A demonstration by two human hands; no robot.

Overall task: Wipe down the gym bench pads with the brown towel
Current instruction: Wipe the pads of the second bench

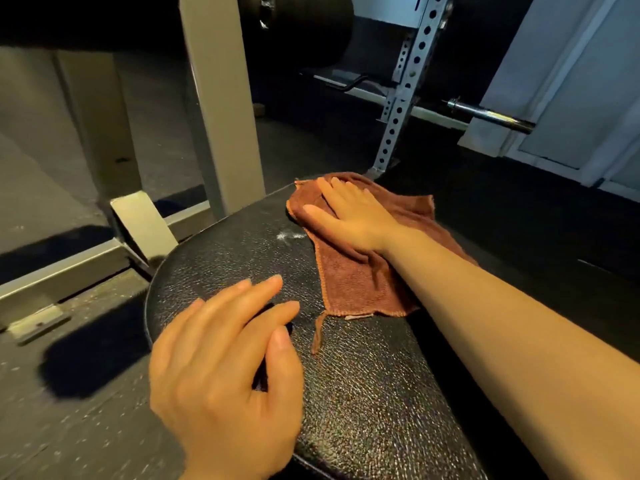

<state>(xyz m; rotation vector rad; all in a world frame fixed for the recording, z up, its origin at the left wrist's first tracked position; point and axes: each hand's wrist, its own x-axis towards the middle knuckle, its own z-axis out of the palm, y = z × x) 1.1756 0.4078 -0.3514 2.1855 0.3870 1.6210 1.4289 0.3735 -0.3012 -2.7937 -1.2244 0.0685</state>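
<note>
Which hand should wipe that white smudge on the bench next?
The right hand. It already presses flat on the brown towel, right beside the white smudge on the bench pad. The left hand holds no towel.

**Both hands out, palms down**

The right hand lies flat at the end of an outstretched bare forearm, fingers straight and slightly spread. The left hand sits nearer the camera, palm down, fingers extended and loosely together, thumb alongside.
</note>
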